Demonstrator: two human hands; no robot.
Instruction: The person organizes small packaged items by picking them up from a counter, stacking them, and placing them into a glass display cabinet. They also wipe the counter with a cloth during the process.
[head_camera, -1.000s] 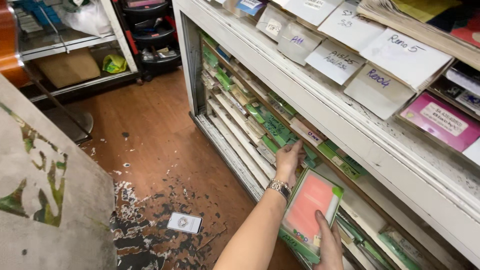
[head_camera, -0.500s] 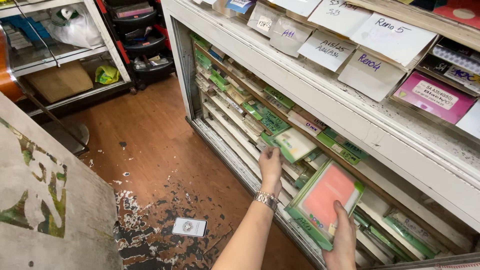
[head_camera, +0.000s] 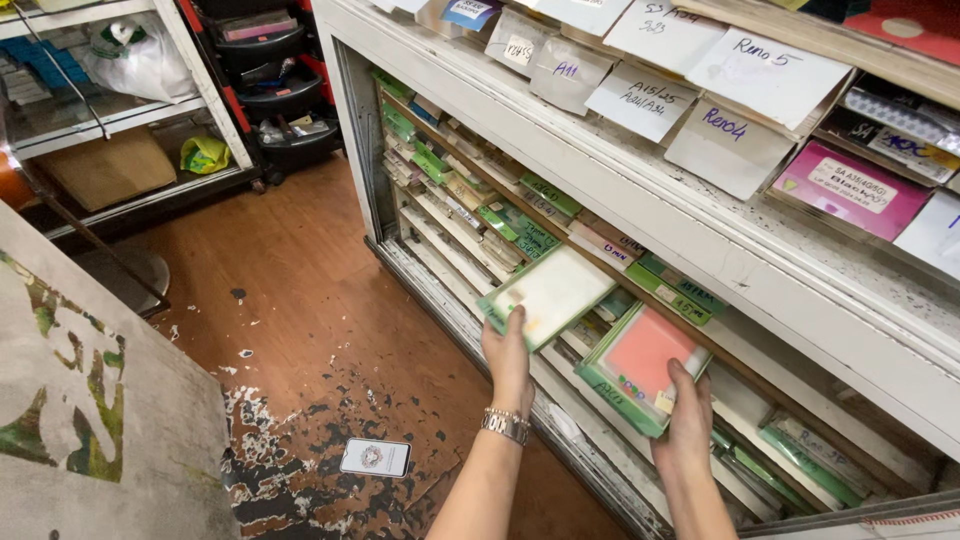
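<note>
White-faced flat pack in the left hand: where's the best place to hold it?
Grip the white-faced flat pack by its near lower corner, from below and the aisle side, as the left hand does; it is thin, tilted, and its far edge points into the shelf.

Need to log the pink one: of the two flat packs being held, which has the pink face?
The pink-faced pack in the right hand. The white-faced pack in the left hand shows no pink.

left hand (head_camera: 508, 352) holding a pack (head_camera: 547, 295) left of right hand's (head_camera: 688, 428) pack (head_camera: 640, 365) | shelf (head_camera: 560, 225) sitting behind | card (head_camera: 374, 457) lying on floor (head_camera: 290, 290)
</note>
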